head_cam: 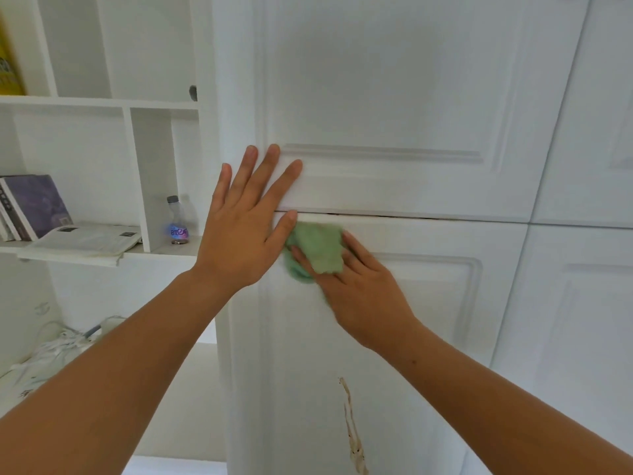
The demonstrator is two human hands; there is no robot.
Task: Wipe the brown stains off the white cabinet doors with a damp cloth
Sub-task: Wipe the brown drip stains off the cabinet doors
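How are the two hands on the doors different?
The left hand is bare, fingers spread on the upper door; the right hand presses a green cloth on the lower door. The left hand reaches higher than the right hand. Both lie against white doors with straight fingers.

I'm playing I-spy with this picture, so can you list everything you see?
cabinet doors: four, white, middle and right
brown stain: one, brown, low on the lower door
cloth: one, green, top of the lower door
shelves: one unit, white, left
books: a few, purple front cover, standing on a shelf
newspaper: one, white, flat beside the books
bottle: one, clear, same shelf
cables: a tangle, white, bottom left
yellow object: one, top left edge
left hand: one, flat on the upper door
right hand: one, pressing the cloth
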